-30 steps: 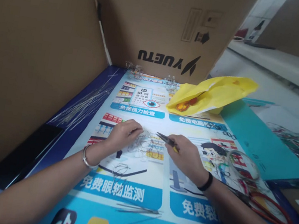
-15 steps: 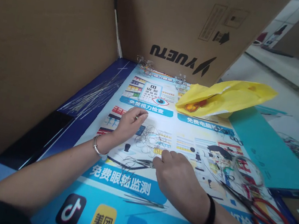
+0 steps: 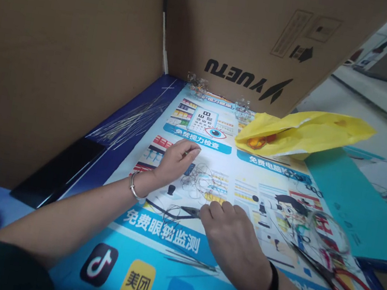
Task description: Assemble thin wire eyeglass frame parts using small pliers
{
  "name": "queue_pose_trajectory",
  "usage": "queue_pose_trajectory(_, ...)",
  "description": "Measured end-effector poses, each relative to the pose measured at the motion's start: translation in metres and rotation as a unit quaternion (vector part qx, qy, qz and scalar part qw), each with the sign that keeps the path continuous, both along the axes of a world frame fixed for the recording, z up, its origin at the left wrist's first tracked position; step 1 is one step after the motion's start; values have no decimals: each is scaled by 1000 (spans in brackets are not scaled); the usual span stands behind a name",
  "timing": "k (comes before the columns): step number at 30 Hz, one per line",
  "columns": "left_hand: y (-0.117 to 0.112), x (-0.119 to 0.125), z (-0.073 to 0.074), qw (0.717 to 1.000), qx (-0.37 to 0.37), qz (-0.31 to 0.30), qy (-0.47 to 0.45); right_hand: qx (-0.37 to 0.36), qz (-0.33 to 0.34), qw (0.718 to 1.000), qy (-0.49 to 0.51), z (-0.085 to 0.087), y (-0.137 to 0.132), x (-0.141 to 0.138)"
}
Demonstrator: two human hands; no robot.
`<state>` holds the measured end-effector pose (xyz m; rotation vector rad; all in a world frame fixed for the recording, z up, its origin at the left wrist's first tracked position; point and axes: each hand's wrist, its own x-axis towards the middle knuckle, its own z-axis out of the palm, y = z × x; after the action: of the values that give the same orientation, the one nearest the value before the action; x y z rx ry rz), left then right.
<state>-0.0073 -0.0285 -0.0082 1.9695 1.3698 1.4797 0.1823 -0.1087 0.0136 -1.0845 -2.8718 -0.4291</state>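
Note:
My right hand (image 3: 229, 231) is closed around pliers (image 3: 190, 211); their dark jaws stick out to the left, just above the printed poster (image 3: 161, 228). Farther up, my left hand (image 3: 175, 164) is closed with its fingers curled in. Whatever its fingertips pinch is hidden or too small to name. Between the hands lies a loose tangle of thin wire (image 3: 202, 181). More fine looped wire (image 3: 170, 212) shows by the pliers' tips. Several thin, straight dark rods (image 3: 190, 261) rest on the poster nearer to me.
Red-handled scissors (image 3: 327, 274) lie at right beside coiled clear cord (image 3: 333, 233). Behind them is a yellow bag (image 3: 312, 134) with orange contents. Cardboard walls (image 3: 268, 44) stand at the left and back. Straight wires (image 3: 127, 122) and a black glossy panel (image 3: 60, 170) lie at left.
The view has turned slightly left, so the whole scene sits farther right. Both hands keep nearly the same pose, the right one still on the pliers.

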Motion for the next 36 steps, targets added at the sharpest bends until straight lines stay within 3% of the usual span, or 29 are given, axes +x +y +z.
queue_pose_trajectory(10, -12, 0, 7, 997, 38, -72, 18, -18, -18, 998, 59, 3, 12, 20)
queue_pose_trajectory(15, -20, -3, 13, 981, 19, -190, 44, -26, -55, 994, 87, 10, 22, 31)
queue_pose_trajectory(17, -23, -2, 14, 976, 14, -211, 50, -17, -81, 993, 89, 16, 28, 35)
queue_pose_trajectory(22, -29, 9, 16, 983, 1, -161, 85, 13, -118, 988, 99, 24, 35, 40)
queue_pose_trajectory(31, -36, 19, 15, 993, 10, -107, 50, 12, -120, 985, 124, 14, 36, 38)
queue_pose_trajectory(34, -37, 21, 15, 993, -62, -96, 22, -47, -131, 980, 143, 13, 37, 38)
queue_pose_trajectory(36, -36, 23, 16, 988, -119, -97, -23, -132, -143, 964, 183, 15, 40, 39)
